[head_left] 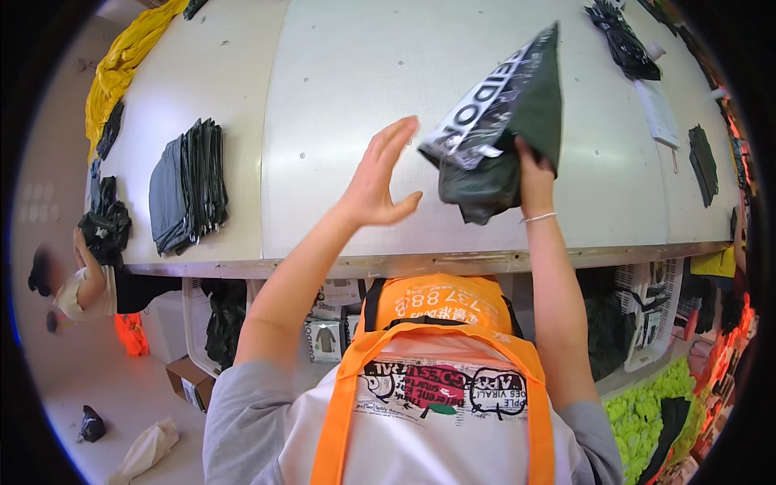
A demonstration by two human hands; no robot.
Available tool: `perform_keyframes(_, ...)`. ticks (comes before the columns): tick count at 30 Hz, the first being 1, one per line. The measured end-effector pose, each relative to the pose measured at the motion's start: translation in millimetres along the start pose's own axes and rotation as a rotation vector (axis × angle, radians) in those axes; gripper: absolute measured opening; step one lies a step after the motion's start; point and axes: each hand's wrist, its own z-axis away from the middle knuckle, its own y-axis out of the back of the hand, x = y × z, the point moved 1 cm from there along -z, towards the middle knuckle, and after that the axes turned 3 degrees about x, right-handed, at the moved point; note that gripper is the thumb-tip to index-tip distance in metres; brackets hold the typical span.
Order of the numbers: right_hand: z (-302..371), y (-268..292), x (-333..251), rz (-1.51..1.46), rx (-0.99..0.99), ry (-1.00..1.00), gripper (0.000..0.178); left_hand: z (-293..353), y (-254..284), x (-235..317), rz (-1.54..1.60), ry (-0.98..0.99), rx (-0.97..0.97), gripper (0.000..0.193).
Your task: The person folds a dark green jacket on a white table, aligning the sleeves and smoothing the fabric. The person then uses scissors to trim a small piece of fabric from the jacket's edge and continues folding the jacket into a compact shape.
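Note:
Above the table my right hand (535, 176) grips a dark green folded garment (540, 101) from its right side, fingers closed around the edge. A glossy clear plastic bag (485, 117) with a white printed band covers part of it, and the garment tapers to a point at the top. Just left of this bundle, apart from it, my left hand (381, 179) is raised with thumb and fingers spread, holding nothing. Further left on the table lies a stack of dark green folded garments (190, 186) with its layers fanned at the right side.
The pale table (339, 81) has a metal front edge. Dark packages (622, 44), a white sheet (656, 113) and a dark folded piece (703, 166) lie at right. Yellow fabric (129, 61) hangs at far left, near another person (85, 283). White baskets (653, 323) stand below.

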Motion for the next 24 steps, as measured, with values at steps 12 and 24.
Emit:
perform_keyframes(12, -37, 7, 17, -0.280, 0.072, 0.111, 0.034, 41, -101, 4, 0.117, 0.515, 0.084, 0.082)
perform_keyframes(24, -29, -59, -7, 0.782, -0.621, 0.308, 0.044, 112, -153, -52, 1.429, 1.411, 0.771, 0.033)
